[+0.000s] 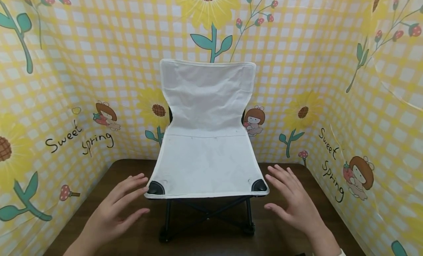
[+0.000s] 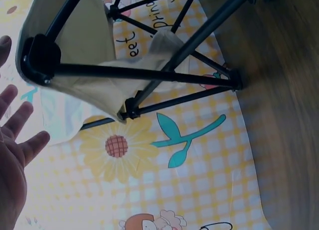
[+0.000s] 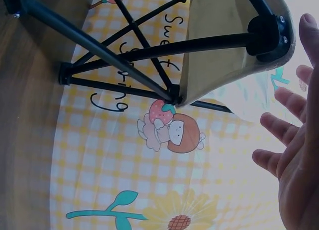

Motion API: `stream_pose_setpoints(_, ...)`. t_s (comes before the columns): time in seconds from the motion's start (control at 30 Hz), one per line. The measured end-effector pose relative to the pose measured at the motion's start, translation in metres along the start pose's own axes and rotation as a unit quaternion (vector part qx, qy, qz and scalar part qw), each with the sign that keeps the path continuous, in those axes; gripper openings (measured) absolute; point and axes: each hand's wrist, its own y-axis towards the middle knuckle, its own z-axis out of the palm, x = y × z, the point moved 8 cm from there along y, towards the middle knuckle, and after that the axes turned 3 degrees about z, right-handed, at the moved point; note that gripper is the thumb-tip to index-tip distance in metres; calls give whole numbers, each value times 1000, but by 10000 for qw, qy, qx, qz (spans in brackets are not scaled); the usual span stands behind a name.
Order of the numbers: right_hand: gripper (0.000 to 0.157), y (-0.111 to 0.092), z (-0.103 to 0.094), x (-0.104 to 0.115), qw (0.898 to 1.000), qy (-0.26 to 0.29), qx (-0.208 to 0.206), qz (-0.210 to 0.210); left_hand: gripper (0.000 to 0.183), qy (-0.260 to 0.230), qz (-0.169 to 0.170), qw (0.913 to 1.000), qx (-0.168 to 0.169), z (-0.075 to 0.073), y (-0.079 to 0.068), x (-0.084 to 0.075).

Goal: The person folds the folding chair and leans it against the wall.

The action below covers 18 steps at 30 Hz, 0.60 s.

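A white folding chair (image 1: 206,160) stands unfolded and upright on a dark wooden surface, its seat front facing me. Black patches cover the two front seat corners, and crossed black legs (image 1: 207,214) show beneath. My left hand (image 1: 114,208) is beside the front left corner with fingers spread, fingertips right at the edge in the head view. On the other side, my right hand (image 1: 292,201) is held near the front right corner, fingers extended and thumb apart. Neither palm holds anything. Both wrist views show the black tube frame (image 2: 149,75) and the underside of the seat (image 3: 224,50).
Yellow checked cloth (image 1: 129,65) printed with sunflowers and small figures hangs behind the chair and along both sides. The brown wooden tabletop (image 1: 132,234) extends under the chair and both hands. A small dark object (image 1: 300,254) shows at the bottom edge.
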Motion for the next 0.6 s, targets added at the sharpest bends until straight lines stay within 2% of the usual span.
stream_pose_setpoints(0.13, 72, 5, -1, 6, 9999, 64, -56, -137, 44, 14, 157, 9999, -39, 4, 4, -3)
stream_pose_setpoints(0.6, 68, 10, 11, 19, 9983, 356, 139, -445, 35, 153, 195, 9992, 310, 21, 16, -6)
